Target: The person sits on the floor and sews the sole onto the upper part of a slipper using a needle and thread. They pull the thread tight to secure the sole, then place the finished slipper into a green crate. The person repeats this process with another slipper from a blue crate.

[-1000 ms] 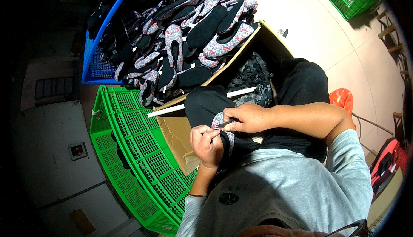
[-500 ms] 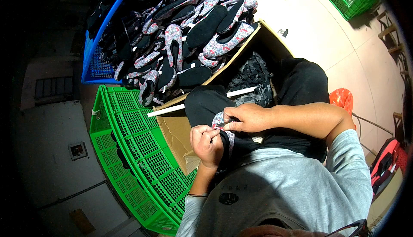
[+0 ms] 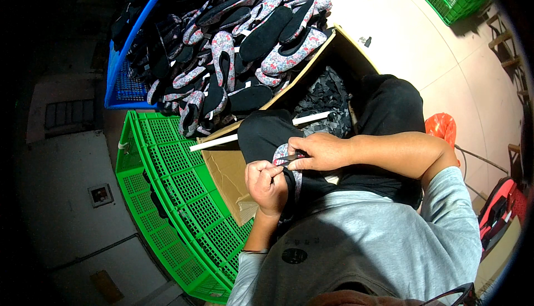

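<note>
A floral slipper (image 3: 280, 152) with a black lining lies over my thigh. My left hand (image 3: 266, 186) is closed on its edge, thumb and fingers pinched together. From the right, my right hand (image 3: 320, 151) grips small dark thread snips (image 3: 289, 159), their tip pointing left at the slipper's edge beside my left fingertips. Part of the slipper is hidden under my left hand. Whether the blades touch the fabric is too small to tell.
A blue crate (image 3: 118, 78) at the far left overflows with floral and black slippers (image 3: 268, 33). Green crates (image 3: 183, 181) stand left of me. Between my knees, a cardboard box (image 3: 356, 50) holds black scraps (image 3: 325, 95); a white bar (image 3: 222, 141) crosses it. A red bag (image 3: 442, 128) sits right.
The snips have turned slightly in my right hand, showing more of their blades and a reddish part. Both hands stay in nearly the same place.
</note>
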A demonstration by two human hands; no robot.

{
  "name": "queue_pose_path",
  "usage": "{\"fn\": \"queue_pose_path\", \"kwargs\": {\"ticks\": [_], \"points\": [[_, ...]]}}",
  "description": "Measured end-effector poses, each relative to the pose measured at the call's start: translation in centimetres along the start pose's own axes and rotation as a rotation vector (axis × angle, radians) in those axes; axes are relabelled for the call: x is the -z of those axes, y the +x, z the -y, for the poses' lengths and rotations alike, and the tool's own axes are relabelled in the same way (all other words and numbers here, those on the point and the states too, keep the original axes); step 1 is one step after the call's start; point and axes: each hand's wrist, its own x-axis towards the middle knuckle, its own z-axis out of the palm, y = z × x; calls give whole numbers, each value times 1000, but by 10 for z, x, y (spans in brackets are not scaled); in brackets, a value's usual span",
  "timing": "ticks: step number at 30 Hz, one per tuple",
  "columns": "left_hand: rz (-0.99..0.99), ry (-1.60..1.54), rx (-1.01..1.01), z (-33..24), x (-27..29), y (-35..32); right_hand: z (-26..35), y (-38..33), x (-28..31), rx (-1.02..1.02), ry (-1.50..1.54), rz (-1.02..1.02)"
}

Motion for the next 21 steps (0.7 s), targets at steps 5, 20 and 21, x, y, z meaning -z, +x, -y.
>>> {"fn": "queue_pose_path", "kwargs": {"ticks": [5,20,21], "points": [[-1,-6,3,1,0,0,1,1,1,-3,1,11],[-8,-6,1,2,0,0,-2,1,-2,14,3,-6],[-3,-6,-3,2,0,0,-2,1,-2,14,0,-6]]}}
